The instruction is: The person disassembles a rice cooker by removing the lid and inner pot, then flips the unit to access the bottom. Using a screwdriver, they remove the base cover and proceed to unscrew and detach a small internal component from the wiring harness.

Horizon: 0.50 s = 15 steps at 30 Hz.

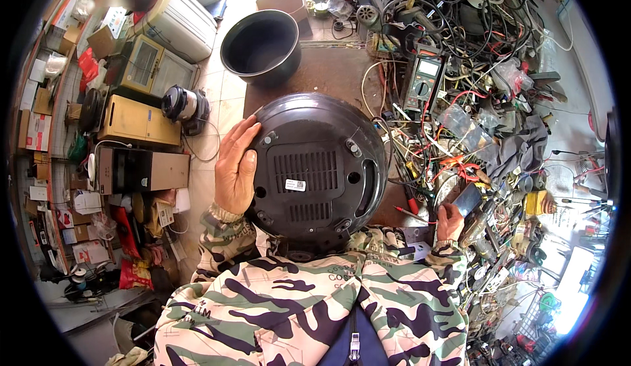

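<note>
A round black appliance body (282, 144), seemingly a rice cooker, lies upside down before me. Its vented underside with feet, screw holes and a small white label faces up. My left hand (236, 169) rests against its left side, fingers stretched along the edge and thumb over the rim. Among the clutter on the right, my right hand (449, 221) is closed, its fingers curled; what they hold is hidden. Beside it is a dark, glossy, flat rectangular thing (467, 200). A red-handled probe or tool (412, 205) lies left of that hand.
A black inner pot (261, 46) stands at the far left table edge (322, 70). A multimeter (424, 77) lies among tangled cables (473, 11). Red-handled pliers (460, 170) sit in the right-hand clutter. Boxes and appliances, including a yellow cabinet (139, 120), line the left floor.
</note>
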Motion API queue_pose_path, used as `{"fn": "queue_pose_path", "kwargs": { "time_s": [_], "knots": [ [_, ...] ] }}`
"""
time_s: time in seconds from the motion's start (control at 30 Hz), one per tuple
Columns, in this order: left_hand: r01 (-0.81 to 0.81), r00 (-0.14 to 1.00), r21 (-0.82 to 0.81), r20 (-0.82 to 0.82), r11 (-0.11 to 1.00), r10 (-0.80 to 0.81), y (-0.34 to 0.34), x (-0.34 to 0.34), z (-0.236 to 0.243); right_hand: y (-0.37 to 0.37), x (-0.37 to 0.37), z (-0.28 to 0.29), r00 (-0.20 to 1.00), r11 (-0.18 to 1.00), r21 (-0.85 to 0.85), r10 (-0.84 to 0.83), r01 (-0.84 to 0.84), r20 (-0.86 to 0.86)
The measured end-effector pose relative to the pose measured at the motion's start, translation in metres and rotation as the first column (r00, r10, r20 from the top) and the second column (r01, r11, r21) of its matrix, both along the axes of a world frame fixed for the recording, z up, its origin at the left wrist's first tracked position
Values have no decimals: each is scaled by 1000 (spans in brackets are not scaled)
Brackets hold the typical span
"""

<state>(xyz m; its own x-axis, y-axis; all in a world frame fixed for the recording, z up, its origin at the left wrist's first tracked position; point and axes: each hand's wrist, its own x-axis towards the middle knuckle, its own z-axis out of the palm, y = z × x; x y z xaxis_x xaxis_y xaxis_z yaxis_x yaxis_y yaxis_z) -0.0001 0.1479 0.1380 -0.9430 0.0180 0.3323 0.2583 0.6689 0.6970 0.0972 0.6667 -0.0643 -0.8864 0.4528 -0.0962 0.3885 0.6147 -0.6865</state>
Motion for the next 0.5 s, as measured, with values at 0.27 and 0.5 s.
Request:
{"fn": "queue_pose_path", "kwargs": {
  "time_s": [0.27, 0.5],
  "knots": [
    [-8, 1000, -16, 12, 1000, 8, 0, -6, 1, -45, -7, -18, 980, 969, -161, 195, -187, 36],
    [12, 1000, -75, 21, 997, -10, 11, -26, 4, -80, 5, -29, 959, 944, -236, 262, -231, 107]
  ]
}}
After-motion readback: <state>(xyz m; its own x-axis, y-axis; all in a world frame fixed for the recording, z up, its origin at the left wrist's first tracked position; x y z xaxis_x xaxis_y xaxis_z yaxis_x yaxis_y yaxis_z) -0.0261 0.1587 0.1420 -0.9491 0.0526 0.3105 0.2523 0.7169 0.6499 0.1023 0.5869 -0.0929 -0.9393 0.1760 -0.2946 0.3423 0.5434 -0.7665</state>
